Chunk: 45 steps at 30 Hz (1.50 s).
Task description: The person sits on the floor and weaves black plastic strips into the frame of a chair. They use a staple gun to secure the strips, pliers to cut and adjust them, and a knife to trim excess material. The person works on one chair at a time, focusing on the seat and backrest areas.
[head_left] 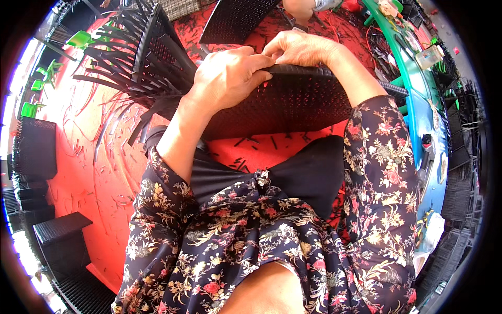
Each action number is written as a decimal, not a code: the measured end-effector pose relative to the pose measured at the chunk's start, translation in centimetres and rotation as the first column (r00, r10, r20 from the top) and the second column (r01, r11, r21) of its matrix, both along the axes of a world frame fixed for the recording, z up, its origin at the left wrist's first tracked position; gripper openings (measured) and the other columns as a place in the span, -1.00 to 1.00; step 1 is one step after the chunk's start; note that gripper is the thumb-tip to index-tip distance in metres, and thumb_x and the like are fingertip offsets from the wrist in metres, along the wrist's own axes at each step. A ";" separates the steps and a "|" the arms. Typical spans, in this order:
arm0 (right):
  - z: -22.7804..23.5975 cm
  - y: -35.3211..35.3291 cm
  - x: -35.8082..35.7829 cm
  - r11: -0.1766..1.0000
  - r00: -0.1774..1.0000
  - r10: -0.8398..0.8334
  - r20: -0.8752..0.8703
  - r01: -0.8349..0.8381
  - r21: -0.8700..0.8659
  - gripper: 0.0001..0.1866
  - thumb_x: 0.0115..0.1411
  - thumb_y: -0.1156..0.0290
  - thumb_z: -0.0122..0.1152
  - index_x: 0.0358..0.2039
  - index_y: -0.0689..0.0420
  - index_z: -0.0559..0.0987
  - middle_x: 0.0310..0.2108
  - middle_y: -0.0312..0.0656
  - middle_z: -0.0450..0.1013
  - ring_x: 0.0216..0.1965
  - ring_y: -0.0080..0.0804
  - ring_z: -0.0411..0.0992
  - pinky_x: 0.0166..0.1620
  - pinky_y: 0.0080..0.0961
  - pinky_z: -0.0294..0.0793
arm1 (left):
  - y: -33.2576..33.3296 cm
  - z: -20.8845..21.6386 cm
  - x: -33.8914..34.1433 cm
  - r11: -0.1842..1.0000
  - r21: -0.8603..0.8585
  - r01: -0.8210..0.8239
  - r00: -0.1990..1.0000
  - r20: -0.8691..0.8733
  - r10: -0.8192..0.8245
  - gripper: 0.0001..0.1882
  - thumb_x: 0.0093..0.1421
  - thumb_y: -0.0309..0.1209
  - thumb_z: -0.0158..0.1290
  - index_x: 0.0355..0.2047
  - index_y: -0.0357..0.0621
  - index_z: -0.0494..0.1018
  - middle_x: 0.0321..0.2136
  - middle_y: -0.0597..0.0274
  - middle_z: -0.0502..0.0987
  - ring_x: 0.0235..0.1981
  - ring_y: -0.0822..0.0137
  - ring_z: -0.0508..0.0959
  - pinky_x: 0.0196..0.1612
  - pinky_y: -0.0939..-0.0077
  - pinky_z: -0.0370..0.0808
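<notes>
A black woven wicker panel (pixel 298 102), part of a furniture piece, stands across my knees. My left hand (pixel 226 74) grips its upper edge, fingers curled over the far side and the thumb pressed along the near side. Close by on the same edge, my right hand (pixel 307 48) is closed in a pinch with the fingertips bent down. Whatever it pinches is too small to make out, perhaps hidden by the fingers. Many loose black strips (pixel 107 63) fan out from the left end of the piece.
Black offcuts litter the red floor (pixel 78 152). To the right stands a blue-green table (pixel 418 104) bearing a clear jar (pixel 430 56) and a black-handled tool (pixel 426 144). Black wicker pieces (pixel 63 227) sit at left, green chairs (pixel 79 39) beyond. Another person's arm (pixel 300 10) shows at the top.
</notes>
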State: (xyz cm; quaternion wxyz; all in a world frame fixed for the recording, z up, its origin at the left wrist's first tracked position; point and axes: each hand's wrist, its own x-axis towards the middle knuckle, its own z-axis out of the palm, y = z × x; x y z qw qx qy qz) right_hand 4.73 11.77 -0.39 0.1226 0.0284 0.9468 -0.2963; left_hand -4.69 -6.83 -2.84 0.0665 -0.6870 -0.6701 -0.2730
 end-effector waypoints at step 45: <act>-1.9 -0.1 0.3 0.764 0.994 -0.100 0.049 0.108 -0.636 -0.81 -0.04 0.56 0.15 -0.34 0.23 0.57 -0.43 -0.32 0.49 -0.41 -0.65 0.38 -0.33 -0.69 0.36 | -1.0 1.2 0.8 0.998 0.001 0.056 0.997 0.058 -0.056 -0.67 -0.02 -0.52 0.10 -0.18 -0.12 0.51 -0.30 0.14 0.49 -0.32 0.08 0.54 -0.29 0.33 0.48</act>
